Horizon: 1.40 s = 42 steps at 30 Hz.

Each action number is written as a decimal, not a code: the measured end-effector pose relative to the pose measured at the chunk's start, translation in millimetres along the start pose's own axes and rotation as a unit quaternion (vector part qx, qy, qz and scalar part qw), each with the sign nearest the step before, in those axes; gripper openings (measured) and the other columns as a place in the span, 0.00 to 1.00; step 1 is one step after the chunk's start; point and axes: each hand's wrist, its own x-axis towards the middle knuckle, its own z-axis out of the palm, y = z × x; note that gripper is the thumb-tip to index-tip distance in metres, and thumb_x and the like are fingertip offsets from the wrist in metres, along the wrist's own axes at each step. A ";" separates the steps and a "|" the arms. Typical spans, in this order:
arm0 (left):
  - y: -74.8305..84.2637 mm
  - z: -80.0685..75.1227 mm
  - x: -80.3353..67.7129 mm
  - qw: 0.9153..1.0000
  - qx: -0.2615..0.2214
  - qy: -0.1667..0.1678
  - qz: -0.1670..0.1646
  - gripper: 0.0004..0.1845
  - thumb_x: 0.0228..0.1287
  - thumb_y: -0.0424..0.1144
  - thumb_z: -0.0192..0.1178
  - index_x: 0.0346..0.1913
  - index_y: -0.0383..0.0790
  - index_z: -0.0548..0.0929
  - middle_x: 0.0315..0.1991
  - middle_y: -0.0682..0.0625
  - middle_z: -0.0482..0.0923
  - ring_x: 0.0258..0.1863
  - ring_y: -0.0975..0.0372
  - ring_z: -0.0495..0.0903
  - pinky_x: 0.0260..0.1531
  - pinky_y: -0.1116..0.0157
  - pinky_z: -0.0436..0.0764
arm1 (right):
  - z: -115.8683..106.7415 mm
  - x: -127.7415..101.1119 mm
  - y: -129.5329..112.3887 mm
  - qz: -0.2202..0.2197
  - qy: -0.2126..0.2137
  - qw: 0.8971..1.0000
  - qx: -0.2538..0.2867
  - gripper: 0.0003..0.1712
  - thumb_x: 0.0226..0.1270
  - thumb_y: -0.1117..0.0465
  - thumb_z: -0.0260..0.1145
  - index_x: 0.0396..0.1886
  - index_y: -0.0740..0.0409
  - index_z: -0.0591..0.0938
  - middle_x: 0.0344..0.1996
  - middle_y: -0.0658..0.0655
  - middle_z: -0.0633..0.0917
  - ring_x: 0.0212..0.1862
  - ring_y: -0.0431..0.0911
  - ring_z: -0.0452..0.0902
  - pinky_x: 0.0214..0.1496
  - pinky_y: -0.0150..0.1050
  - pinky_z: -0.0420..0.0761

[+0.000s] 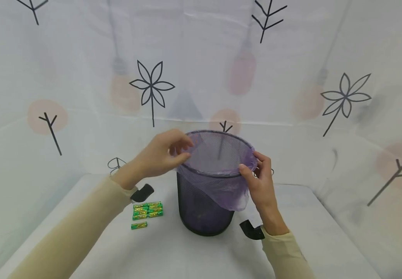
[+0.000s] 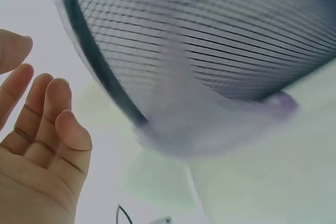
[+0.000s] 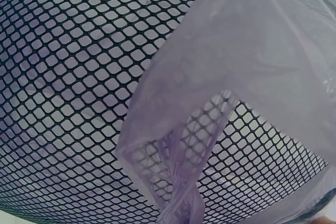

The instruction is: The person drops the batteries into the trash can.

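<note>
Sleeves in pale cream run up from the bottom of the head view, both forearms raised toward the middle of the white table (image 1: 312, 232). Behind it hangs a white backdrop printed with black leaf and twig figures and faint pink lamps.

Black mesh wastebasket (image 1: 204, 209) stands upright at table centre, between the two hands. Purple bin liner (image 1: 227, 190) sits inside it, edge folded out over the rim; on the right side a flap hangs down the outer wall. Right wrist view shows that flap lying against the mesh (image 3: 79, 77), thin and see-through, gathered to a twisted tail at the bottom.

Left hand (image 1: 160, 155) at the rim's left edge, fingertips pinching the liner there. Left wrist view shows the fingers (image 2: 50, 114) loosely bent, close beside the rim.

Right hand (image 1: 261, 184) at the rim's right edge, thumb and fingers curled onto the folded-over liner, gripping it.

Green batteries (image 1: 147, 210) lie on the table left of the basket, a small cluster with one apart in front.
</note>
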 end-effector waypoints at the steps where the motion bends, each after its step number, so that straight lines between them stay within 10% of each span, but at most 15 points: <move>1: 0.1 -2.4 -8.3 1.000 0.004 -0.003 -0.005 0.12 0.59 0.32 0.64 0.46 0.41 0.79 0.38 0.54 0.76 0.32 0.65 0.73 0.30 0.66 0.75 | -0.2 0.1 0.2 0.000 0.001 1.000 -0.001 0.35 0.65 0.58 0.63 0.68 0.56 0.59 0.59 0.60 0.71 0.54 0.47 0.68 0.49 0.33 0.70; 10: -18.3 7.2 -99.5 0.995 0.037 -0.027 -0.088 0.15 0.56 0.35 0.68 0.46 0.48 0.78 0.37 0.61 0.74 0.32 0.66 0.73 0.30 0.67 0.76 | -0.9 -0.7 1.7 0.005 -0.002 1.000 -0.020 0.36 0.65 0.56 0.63 0.69 0.54 0.59 0.60 0.59 0.70 0.55 0.46 0.67 0.53 0.39 0.67; 17: -37.9 35.4 -152.1 0.979 -0.013 -0.107 -0.171 0.15 0.55 0.36 0.69 0.44 0.52 0.77 0.38 0.64 0.75 0.33 0.64 0.76 0.32 0.66 0.77 | -1.2 -1.3 2.0 0.000 -0.005 1.000 -0.020 0.36 0.65 0.56 0.63 0.69 0.54 0.58 0.60 0.59 0.69 0.56 0.46 0.66 0.53 0.42 0.67; 36: -74.9 58.9 -205.7 0.915 0.051 -0.255 -0.307 0.15 0.50 0.34 0.69 0.41 0.52 0.82 0.37 0.60 0.74 0.39 0.63 0.75 0.42 0.58 0.77 | -1.4 -1.1 4.6 -0.020 -0.004 1.000 -0.011 0.35 0.65 0.60 0.62 0.69 0.55 0.58 0.59 0.60 0.70 0.55 0.47 0.67 0.51 0.38 0.69; 42: -72.1 60.9 -208.9 0.910 0.083 -0.259 -0.313 0.15 0.47 0.34 0.70 0.41 0.51 0.84 0.42 0.60 0.75 0.48 0.58 0.76 0.51 0.51 0.75 | -0.6 -1.0 5.0 -0.024 -0.005 1.000 -0.012 0.34 0.66 0.61 0.61 0.69 0.56 0.58 0.59 0.61 0.69 0.55 0.47 0.66 0.50 0.36 0.69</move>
